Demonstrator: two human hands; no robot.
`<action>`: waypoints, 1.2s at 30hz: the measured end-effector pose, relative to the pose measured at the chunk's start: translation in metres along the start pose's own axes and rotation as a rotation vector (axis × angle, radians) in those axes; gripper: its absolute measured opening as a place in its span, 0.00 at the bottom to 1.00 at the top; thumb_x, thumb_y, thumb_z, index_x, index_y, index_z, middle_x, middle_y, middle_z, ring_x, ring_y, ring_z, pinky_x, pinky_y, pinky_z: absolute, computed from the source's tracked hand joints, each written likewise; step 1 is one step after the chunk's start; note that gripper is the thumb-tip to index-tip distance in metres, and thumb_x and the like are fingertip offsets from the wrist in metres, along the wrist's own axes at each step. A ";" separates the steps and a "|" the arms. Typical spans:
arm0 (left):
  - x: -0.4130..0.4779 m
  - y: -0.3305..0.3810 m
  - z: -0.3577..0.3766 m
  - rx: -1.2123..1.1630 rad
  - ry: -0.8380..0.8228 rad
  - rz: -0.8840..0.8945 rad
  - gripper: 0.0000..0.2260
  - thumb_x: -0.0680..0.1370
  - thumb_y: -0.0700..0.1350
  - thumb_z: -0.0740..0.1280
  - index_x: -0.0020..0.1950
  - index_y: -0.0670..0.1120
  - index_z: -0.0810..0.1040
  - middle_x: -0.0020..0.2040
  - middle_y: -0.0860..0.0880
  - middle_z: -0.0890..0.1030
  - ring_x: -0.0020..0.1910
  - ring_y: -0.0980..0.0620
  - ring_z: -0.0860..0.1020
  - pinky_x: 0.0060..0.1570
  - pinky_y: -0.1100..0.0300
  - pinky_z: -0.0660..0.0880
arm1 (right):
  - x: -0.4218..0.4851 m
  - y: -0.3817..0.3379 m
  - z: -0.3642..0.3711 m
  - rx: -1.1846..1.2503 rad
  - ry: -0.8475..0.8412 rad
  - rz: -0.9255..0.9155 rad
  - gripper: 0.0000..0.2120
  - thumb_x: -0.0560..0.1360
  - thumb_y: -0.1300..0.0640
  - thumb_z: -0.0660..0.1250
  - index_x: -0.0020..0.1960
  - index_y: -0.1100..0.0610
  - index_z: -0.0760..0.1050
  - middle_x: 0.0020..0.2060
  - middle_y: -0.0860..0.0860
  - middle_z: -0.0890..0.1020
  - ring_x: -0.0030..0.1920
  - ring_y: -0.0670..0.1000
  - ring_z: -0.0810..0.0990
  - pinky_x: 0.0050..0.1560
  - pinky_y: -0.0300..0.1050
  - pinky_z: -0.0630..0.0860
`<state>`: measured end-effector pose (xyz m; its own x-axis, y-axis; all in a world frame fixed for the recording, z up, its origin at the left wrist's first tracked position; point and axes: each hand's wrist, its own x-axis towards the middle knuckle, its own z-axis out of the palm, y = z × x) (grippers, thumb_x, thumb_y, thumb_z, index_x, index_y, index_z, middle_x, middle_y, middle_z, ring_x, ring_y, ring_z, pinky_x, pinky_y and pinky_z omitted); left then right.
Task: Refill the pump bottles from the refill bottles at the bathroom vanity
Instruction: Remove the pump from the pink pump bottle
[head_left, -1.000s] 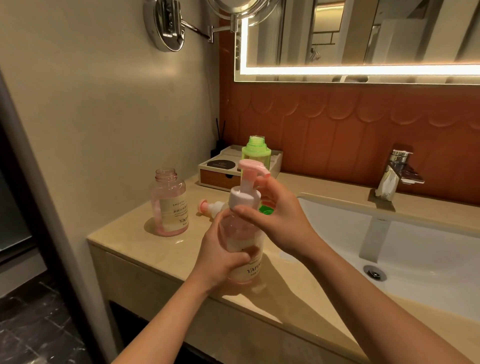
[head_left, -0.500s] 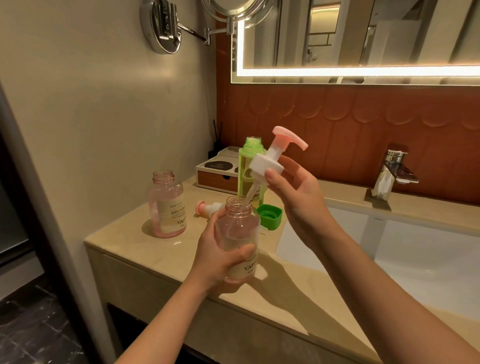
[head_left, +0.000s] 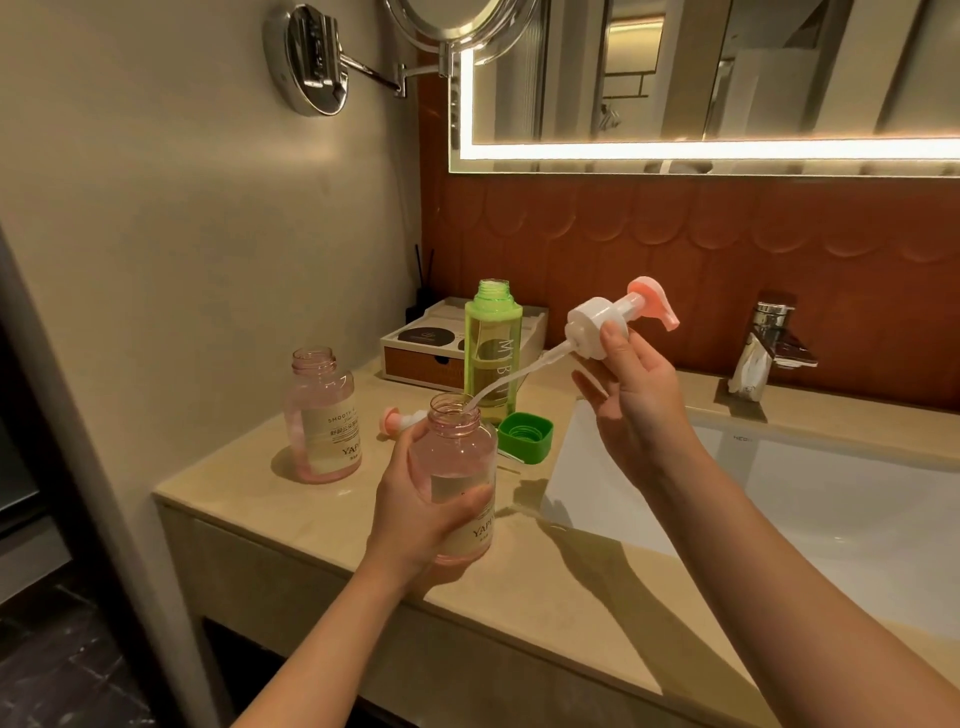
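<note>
Your left hand (head_left: 415, 514) is gripping the clear pink plastic bottle (head_left: 457, 457), your right hand (head_left: 639, 405) pinching its white-and-pink pump head (head_left: 592, 319) (uncapping, seemingly); next calls for setting it down.

Both bare forearms reach in from the lower edge. The left forearm (head_left: 322, 644) rises from the bottom centre toward the upper right with a straight wrist, and the left hand (head_left: 410, 514) grips the pink bottle (head_left: 460, 457) from its left side. One digit lies across the front and another points up beside the neck. The right forearm (head_left: 810, 587) comes in from the lower right corner. The right hand (head_left: 636, 405) is raised above and to the right of the left, pinching the pump head (head_left: 592, 325) at its white collar with the upper fingers (head_left: 615, 340) — the lower ones stretch loosely leftward. The hands are apart, not touching.
</note>
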<state>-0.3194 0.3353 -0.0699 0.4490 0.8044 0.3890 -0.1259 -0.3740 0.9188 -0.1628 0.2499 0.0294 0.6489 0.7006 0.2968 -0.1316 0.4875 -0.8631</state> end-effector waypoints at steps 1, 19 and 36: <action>0.000 0.000 0.000 0.002 0.001 -0.004 0.31 0.65 0.37 0.76 0.56 0.63 0.65 0.55 0.67 0.71 0.53 0.71 0.71 0.49 0.75 0.68 | 0.001 0.000 -0.001 0.009 0.031 -0.002 0.04 0.78 0.54 0.60 0.48 0.49 0.74 0.45 0.47 0.80 0.49 0.48 0.78 0.56 0.44 0.72; 0.010 -0.003 -0.040 0.031 0.121 -0.019 0.34 0.65 0.35 0.75 0.64 0.53 0.64 0.57 0.57 0.72 0.60 0.56 0.70 0.61 0.56 0.67 | 0.031 0.035 0.028 -0.887 -0.339 -0.144 0.20 0.73 0.54 0.69 0.63 0.55 0.71 0.52 0.50 0.79 0.47 0.47 0.78 0.40 0.37 0.76; 0.013 -0.016 -0.044 0.082 0.157 0.006 0.35 0.62 0.45 0.80 0.59 0.65 0.64 0.65 0.54 0.73 0.64 0.55 0.72 0.65 0.49 0.70 | 0.041 0.130 0.076 -1.388 -0.571 -0.139 0.14 0.74 0.54 0.67 0.59 0.53 0.73 0.52 0.52 0.80 0.52 0.53 0.78 0.50 0.49 0.78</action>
<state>-0.3504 0.3726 -0.0767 0.3038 0.8619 0.4060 -0.0526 -0.4103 0.9104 -0.2106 0.3817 -0.0392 0.1827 0.9538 0.2386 0.9098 -0.0721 -0.4088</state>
